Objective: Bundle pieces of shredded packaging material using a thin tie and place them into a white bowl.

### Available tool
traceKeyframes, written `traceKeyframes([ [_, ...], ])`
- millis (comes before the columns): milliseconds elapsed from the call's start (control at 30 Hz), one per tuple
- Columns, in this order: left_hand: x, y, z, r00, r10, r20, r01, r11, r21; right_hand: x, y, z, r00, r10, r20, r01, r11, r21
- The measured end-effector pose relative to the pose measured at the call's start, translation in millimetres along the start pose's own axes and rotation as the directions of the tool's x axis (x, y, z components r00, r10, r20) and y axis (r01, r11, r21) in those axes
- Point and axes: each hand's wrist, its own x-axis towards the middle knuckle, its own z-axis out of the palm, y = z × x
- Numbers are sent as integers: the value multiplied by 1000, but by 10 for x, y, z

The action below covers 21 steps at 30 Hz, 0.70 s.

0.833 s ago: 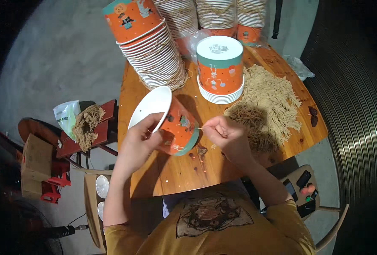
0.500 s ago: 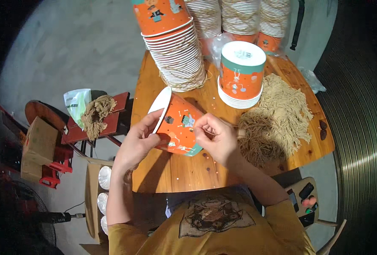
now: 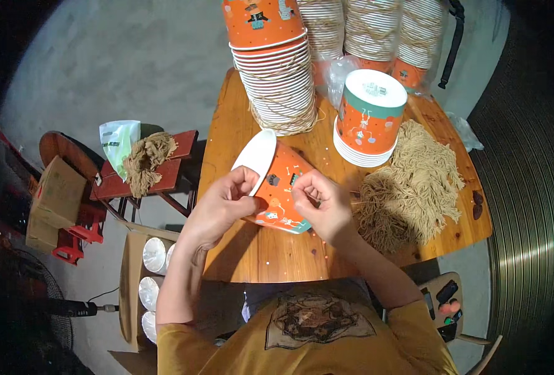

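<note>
An orange paper bucket (image 3: 281, 199) with cartoon figures, a white rim and a green base band lies tilted on its side, its mouth toward the left. My left hand (image 3: 217, 209) grips it by the rim, fingers at the mouth and thumb on the outer wall. Against the printed side, near the base, my right hand (image 3: 325, 209) is closed in a pinch; what is between those fingertips is hidden or too thin to make out. Right of that hand lies a heap of tan cords (image 3: 417, 181).
Upside-down buckets (image 3: 369, 122) stand nested behind the cords. A tall stack of corded buckets (image 3: 277, 87) rises at the table's back, with more bagged stacks (image 3: 374, 31) beside it. Left are a red bench (image 3: 180, 159) with cords and a carton (image 3: 133, 269) holding white round things.
The whole view has shifted, moving the table and stacks slightly rightward. My left hand still grips the rim, and the right hand stays pinched at the bucket's side.
</note>
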Motion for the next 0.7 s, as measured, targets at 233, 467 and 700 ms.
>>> traceKeyframes([
  [233,61,49,88,996,-35,78,34,999,9,32,-3,-31,950,-311,-11,304,936,-175],
  [467,103,20,130,995,-40,91,38,999,25,30,-62,-77,715,-682,155,662,589,-464],
  [700,117,63,271,996,-43,77,41,999,18,-76,-11,-108,864,-497,-78,423,801,-423],
])
